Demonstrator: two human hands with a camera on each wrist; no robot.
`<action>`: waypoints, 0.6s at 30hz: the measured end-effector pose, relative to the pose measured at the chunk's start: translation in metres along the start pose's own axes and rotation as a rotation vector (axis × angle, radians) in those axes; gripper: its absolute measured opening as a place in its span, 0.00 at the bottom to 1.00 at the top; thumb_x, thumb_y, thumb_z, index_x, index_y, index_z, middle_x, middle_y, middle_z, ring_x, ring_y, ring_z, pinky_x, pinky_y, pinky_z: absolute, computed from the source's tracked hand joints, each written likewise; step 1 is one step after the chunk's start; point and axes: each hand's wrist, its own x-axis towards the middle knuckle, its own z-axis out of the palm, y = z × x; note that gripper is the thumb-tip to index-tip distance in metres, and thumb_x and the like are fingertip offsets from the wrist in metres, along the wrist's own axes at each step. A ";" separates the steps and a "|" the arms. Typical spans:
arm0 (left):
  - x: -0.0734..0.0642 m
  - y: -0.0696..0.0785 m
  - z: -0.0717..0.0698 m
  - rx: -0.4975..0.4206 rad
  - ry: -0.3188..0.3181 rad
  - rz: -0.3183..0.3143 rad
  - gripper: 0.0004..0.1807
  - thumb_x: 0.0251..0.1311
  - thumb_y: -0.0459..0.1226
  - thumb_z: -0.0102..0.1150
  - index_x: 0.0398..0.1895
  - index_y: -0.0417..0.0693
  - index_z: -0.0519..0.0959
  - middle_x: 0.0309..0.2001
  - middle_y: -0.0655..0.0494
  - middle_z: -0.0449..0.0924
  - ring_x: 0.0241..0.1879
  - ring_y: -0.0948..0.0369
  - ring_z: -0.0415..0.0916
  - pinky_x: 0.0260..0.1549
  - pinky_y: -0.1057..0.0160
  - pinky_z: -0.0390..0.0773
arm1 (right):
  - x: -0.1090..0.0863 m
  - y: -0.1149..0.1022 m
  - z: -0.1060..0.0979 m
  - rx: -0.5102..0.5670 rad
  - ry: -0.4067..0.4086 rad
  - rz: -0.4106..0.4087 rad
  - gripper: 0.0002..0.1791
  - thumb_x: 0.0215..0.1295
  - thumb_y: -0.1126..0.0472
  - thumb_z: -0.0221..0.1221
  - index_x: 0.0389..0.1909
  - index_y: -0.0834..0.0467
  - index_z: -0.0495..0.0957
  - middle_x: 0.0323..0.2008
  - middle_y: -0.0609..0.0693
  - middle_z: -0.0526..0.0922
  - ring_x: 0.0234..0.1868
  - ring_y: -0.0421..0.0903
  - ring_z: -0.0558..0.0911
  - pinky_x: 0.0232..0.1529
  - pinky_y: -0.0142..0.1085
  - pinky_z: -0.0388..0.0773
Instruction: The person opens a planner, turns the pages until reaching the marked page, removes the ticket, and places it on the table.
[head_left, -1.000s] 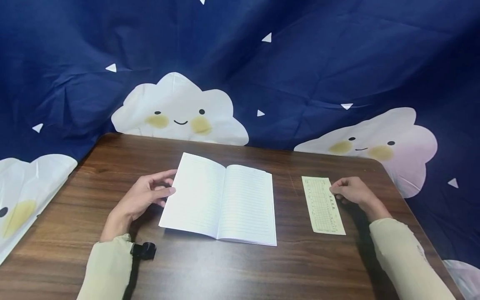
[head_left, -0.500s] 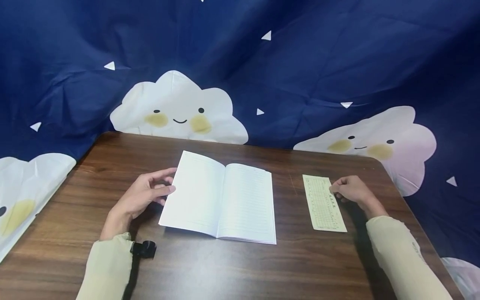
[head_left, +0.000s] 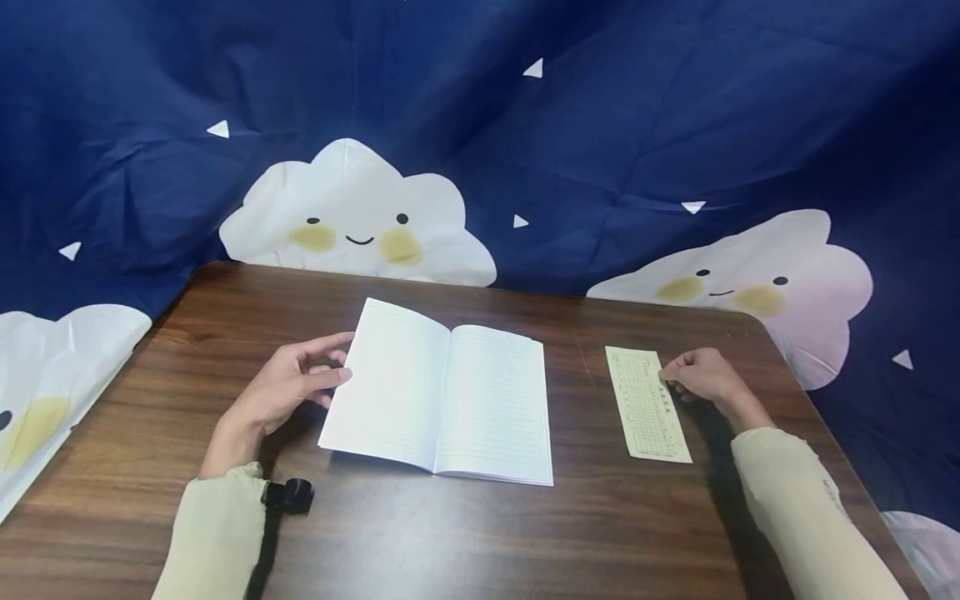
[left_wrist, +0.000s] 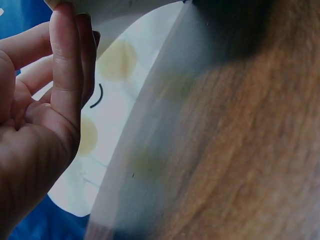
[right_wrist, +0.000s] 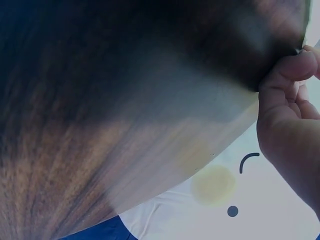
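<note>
An open lined notebook (head_left: pixel 495 404) lies in the middle of the table in the head view, its left side raised a little. My left hand (head_left: pixel 281 387) holds that left edge, with the thumb on the page and the other fingers partly hidden behind it. Farther right is a narrow pale yellow slip of paper (head_left: pixel 648 408) printed with a grid. Its right edge is pinched between the thumb and fingers of my right hand (head_left: pixel 705 375). The right wrist view shows the right hand (right_wrist: pixel 290 100) at the slip's edge, mostly cut off by the frame.
Both things are on a dark wood-grain table (head_left: pixel 465 542). Behind it hangs a blue cloth (head_left: pixel 570 142) with smiling clouds. A black strap piece (head_left: pixel 291 496) sticks out at the left sleeve (head_left: pixel 217 533).
The head view has tipped slightly, so everything sits a little higher in it. The slip has turned very slightly; both hands keep their hold.
</note>
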 end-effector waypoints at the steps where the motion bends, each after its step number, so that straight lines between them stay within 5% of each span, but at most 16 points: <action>1: 0.001 0.000 0.000 -0.001 0.001 0.003 0.33 0.64 0.30 0.65 0.72 0.36 0.68 0.50 0.38 0.70 0.33 0.60 0.80 0.28 0.56 0.86 | 0.000 0.000 -0.001 0.010 0.005 -0.002 0.13 0.68 0.62 0.58 0.39 0.72 0.79 0.28 0.52 0.77 0.31 0.45 0.77 0.31 0.35 0.82; 8: 0.004 0.000 0.003 -0.004 -0.010 -0.002 0.33 0.64 0.30 0.65 0.72 0.36 0.68 0.49 0.40 0.71 0.33 0.60 0.80 0.28 0.57 0.86 | -0.014 -0.009 0.002 0.043 0.016 -0.081 0.14 0.72 0.60 0.57 0.41 0.71 0.77 0.30 0.54 0.77 0.30 0.46 0.75 0.29 0.37 0.78; 18: -0.002 0.004 -0.003 -0.047 -0.004 0.039 0.32 0.70 0.34 0.61 0.74 0.36 0.64 0.46 0.44 0.75 0.31 0.59 0.78 0.25 0.61 0.84 | -0.029 -0.055 0.009 -0.031 0.061 -0.276 0.14 0.75 0.58 0.56 0.44 0.68 0.78 0.33 0.60 0.79 0.30 0.48 0.75 0.27 0.36 0.75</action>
